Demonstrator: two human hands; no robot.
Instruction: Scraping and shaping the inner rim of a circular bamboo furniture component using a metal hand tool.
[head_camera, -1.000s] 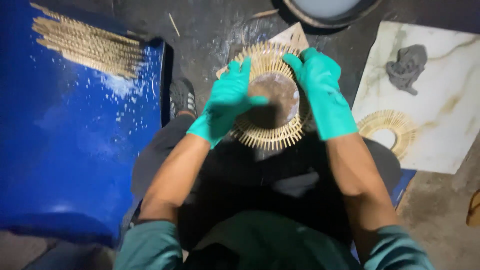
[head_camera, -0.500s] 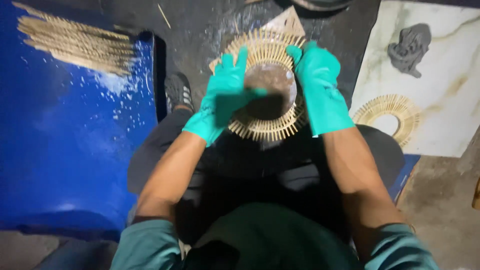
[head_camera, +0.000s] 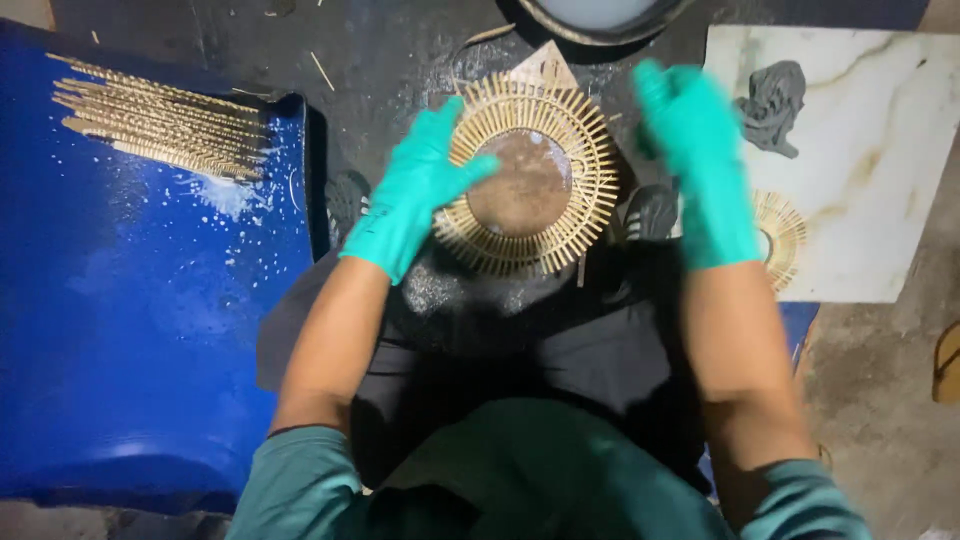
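Showing one moment at the sunburst ring, the landmark for every place below.

Sunburst ring: a round frame of pale sticks (head_camera: 528, 186) about a brown centre disc lay on the dark lap cloth (head_camera: 520, 330), over the person's knees.

Left hand: the left hand (head_camera: 415, 190), in a green glove, rested on the ring's left rim, fingers spread, thumb reaching toward the disc; it pinned the ring rather than gripped it.

Right hand: the right hand (head_camera: 695, 165), gloved alike, hung clear to the ring's right, holding nothing; blur left the spread of its fingers uncertain, probably loosely open.

Doing it well: in judgement, pressure belonged on the rim and disc together, flat, so no stick tip bent.

Edges: the stick tips stood out all round. A marble slab (head_camera: 880, 170) lay right of the ring, bearing a grey rag (head_camera: 772, 103) and a second stick ring (head_camera: 778, 238).

Open room: a blue sheet (head_camera: 130, 330) left of the ring carried a bundle of loose sticks (head_camera: 160, 125); a basin rim (head_camera: 600, 20) lay beyond it.
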